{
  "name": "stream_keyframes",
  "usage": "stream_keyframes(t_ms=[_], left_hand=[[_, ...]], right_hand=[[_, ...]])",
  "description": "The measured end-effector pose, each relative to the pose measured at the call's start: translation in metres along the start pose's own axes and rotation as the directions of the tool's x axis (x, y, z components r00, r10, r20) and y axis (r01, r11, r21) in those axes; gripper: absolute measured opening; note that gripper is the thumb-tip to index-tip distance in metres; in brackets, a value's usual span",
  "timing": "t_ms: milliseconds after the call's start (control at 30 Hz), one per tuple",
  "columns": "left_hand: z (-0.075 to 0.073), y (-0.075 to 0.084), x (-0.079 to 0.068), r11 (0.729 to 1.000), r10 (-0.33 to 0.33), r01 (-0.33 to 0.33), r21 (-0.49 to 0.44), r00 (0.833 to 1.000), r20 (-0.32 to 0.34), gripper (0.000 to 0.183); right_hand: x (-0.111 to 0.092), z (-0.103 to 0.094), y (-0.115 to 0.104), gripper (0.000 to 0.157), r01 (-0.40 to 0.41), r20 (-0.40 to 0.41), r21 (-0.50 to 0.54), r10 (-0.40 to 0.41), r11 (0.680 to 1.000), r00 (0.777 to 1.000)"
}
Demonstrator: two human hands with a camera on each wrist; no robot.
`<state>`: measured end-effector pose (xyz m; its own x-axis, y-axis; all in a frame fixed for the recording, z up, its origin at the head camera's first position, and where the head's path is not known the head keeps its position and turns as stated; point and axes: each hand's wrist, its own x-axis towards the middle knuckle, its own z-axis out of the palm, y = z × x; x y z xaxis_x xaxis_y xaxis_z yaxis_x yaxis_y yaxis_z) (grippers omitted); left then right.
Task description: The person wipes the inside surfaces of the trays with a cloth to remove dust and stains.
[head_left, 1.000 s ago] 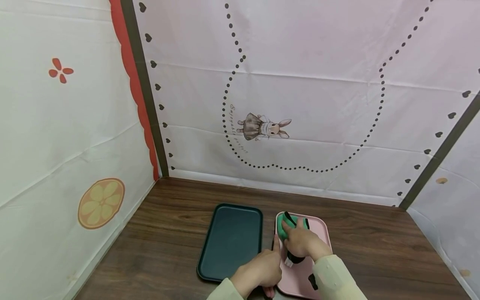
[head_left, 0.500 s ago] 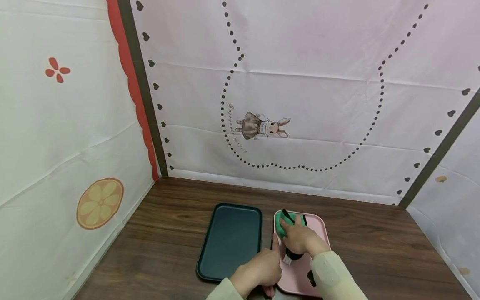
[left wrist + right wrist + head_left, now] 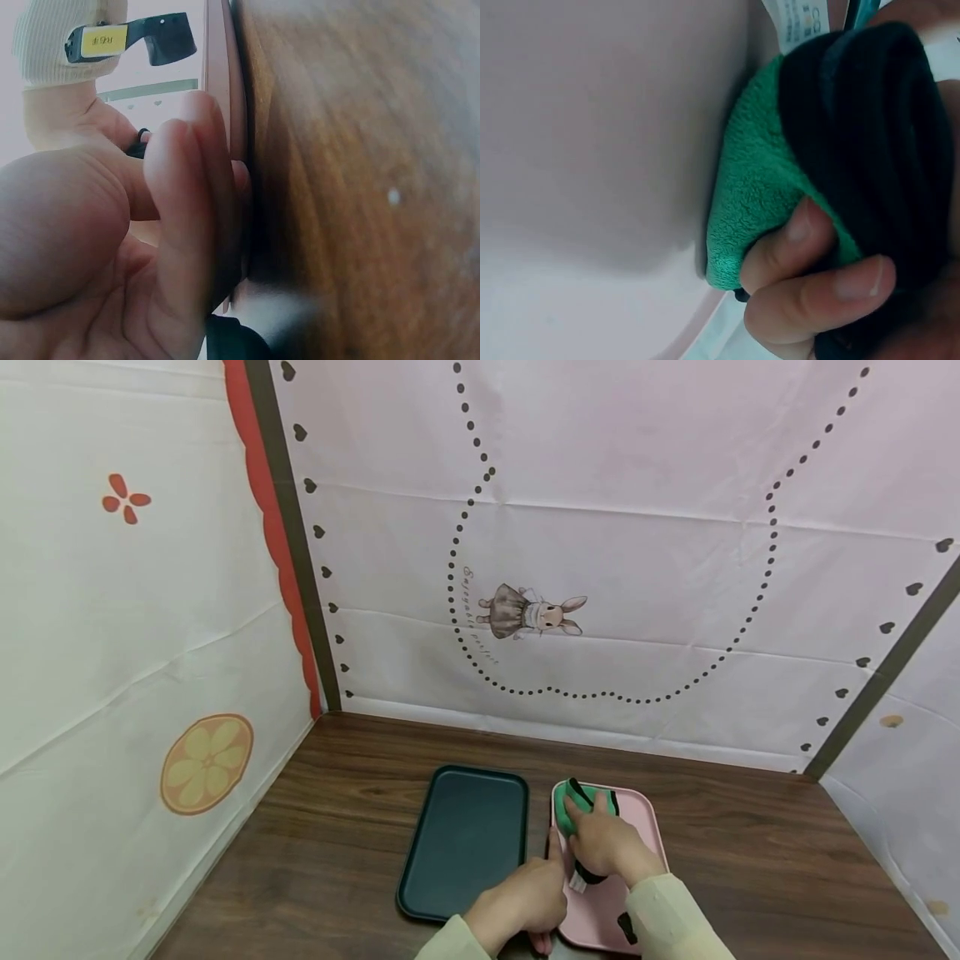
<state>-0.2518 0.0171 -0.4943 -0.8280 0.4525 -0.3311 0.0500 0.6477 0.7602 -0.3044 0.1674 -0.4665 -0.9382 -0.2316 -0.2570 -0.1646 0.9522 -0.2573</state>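
My right hand holds a folded green terry cloth down on the pink tray. Black edging runs along the bundled cloth, and a white printed label sticks out of its fold. In the right wrist view my curled fingers grip the cloth's edge. My left hand holds the left edge of the same tray, one finger straight along the rim and the others folded low beside it. Part of the cloth is hidden under my right hand.
A dark teal tray lies on the wooden table left of my left hand. Printed fabric walls stand at the back and sides. A small black camera mount with a yellow label sits at my right wrist.
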Motion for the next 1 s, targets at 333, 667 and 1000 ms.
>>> stream_keyframes(t_ms=[333, 667, 1000], left_hand=[[0.003, 0.002, 0.001, 1.0, -0.013, 0.014, 0.022, 1.0, -0.025, 0.084], [0.003, 0.001, 0.0, 0.999, -0.003, 0.005, 0.051, 0.999, -0.035, 0.084], [0.003, 0.0, 0.001, 1.0, 0.004, -0.003, 0.029, 1.0, -0.029, 0.084]], right_hand=[[-0.011, 0.009, 0.0, 0.062, -0.036, -0.13, 0.013, 0.038, 0.999, 0.991], [-0.02, 0.008, 0.0, 0.062, -0.018, -0.181, 0.025, 0.022, 1.0, 0.983], [-0.026, 0.002, 0.003, 0.065, 0.028, -0.232, 0.039, -0.018, 0.999, 0.973]])
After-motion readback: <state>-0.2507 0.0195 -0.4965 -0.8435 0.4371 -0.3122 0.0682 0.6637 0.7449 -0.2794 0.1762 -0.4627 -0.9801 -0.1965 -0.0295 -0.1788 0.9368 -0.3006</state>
